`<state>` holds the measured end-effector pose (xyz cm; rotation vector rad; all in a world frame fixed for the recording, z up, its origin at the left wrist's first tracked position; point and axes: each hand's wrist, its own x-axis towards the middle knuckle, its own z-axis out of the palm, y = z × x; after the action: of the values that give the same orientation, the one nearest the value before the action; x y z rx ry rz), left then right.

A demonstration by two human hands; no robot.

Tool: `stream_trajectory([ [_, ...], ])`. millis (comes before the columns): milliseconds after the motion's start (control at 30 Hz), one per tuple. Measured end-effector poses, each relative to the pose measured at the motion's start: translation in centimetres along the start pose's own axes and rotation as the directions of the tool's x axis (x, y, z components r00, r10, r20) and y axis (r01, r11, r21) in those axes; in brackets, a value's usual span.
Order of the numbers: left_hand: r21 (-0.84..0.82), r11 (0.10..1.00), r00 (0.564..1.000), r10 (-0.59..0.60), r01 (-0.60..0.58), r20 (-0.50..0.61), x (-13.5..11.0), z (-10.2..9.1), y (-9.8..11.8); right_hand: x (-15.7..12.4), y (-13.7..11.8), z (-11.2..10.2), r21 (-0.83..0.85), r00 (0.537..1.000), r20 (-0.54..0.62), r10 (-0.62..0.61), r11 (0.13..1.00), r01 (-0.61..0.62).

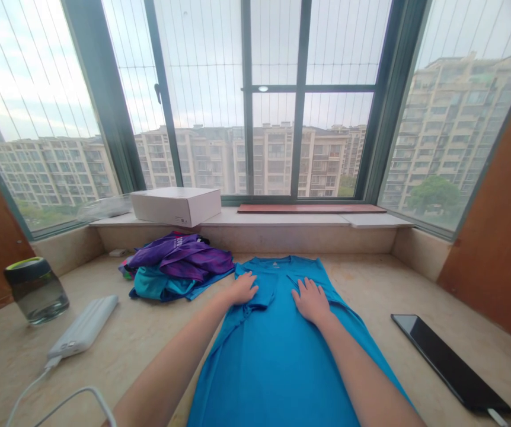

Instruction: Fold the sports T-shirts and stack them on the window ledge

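A blue T-shirt [277,362] lies spread on the stone ledge, its collar toward the window. Both sleeves are turned inward over the body of the shirt. On the left sleeve, close to the shoulder, rests my left hand [242,289], fingers stretched out. My right hand [312,301] lies flat on the right side of the shirt, fingers apart, over the folded sleeve. Neither hand grips the cloth. The shirt's lower end runs out of view at the bottom.
Left of the shirt sits a heap of purple and teal clothes [179,261], with a white box [175,206] behind it on the sill. A water bottle [37,290] and a cabled white power bank [84,326] stand at left. A black phone [451,362] with a plugged cable lies at right.
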<state>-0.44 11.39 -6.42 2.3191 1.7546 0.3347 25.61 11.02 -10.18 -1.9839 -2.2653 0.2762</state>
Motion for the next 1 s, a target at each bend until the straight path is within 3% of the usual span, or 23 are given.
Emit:
stream_trajectory([
  [133,0.164,0.982,0.994,-0.105,0.098,0.032,-0.4,0.4,-0.7,-0.1,-0.2,-0.4,0.019,1.000,0.005,0.001,1.000,-0.001],
  [300,0.292,0.937,0.981,-0.194,0.191,-0.021,0.1,0.0,0.0,-0.2,-0.3,-0.6,0.045,1.000,0.004,0.021,0.999,-0.022],
  [400,0.312,0.931,0.981,-0.192,0.191,-0.029,0.7,0.8,1.3,-0.1,-0.3,-0.7,0.051,1.000,0.016,-0.018,0.999,0.018],
  [500,0.298,0.939,0.981,-0.189,0.170,0.035,0.9,2.0,2.3,-0.2,-0.3,-0.8,0.061,0.998,0.019,-0.067,0.996,0.066],
  [700,0.278,0.948,0.982,-0.180,0.157,0.060,0.6,2.8,2.5,-0.1,0.0,-1.0,0.071,0.996,0.066,-0.067,0.996,0.063],
  [867,0.249,0.957,0.988,-0.153,0.149,-0.003,0.4,2.4,2.3,-0.3,-0.4,-1.1,0.057,0.995,0.089,-0.051,0.997,0.046],
  [1000,0.242,0.956,0.981,-0.139,0.169,-0.133,1.9,0.8,0.6,1.2,0.0,-2.7,-0.018,0.999,0.007,-0.033,0.999,0.033],
])
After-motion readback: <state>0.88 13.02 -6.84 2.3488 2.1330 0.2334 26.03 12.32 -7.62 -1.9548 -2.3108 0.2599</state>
